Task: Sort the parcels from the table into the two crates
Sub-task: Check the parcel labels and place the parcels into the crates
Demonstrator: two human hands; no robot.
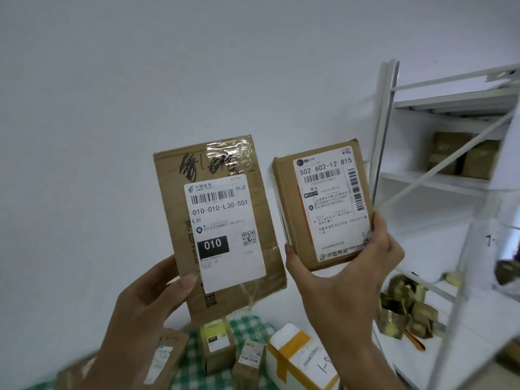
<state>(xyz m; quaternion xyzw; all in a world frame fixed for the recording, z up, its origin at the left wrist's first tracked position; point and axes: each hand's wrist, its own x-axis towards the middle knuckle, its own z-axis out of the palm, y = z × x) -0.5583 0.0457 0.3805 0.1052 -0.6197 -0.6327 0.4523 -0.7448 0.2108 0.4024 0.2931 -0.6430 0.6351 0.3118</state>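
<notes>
My left hand point(146, 302) grips a flat brown cardboard parcel point(174, 192) by its lower left edge and holds it upright; its white label reads 010-010-L30-551. My right hand point(346, 282) grips a smaller, thicker brown parcel point(289, 204) from below, label 502 602-12 815 facing me. Both parcels are raised side by side in front of the white wall. Below them, several more parcels lie on a green checked tablecloth point(247, 327), among them a white box with orange tape point(298, 358) and a small brown box point(216, 347). No crate is in view.
A white metal shelf rack point(439, 181) stands at the right, holding brown boxes point(464, 156) on an upper shelf and crumpled gold-brown packaging point(405, 311) lower down. The wall behind is plain white.
</notes>
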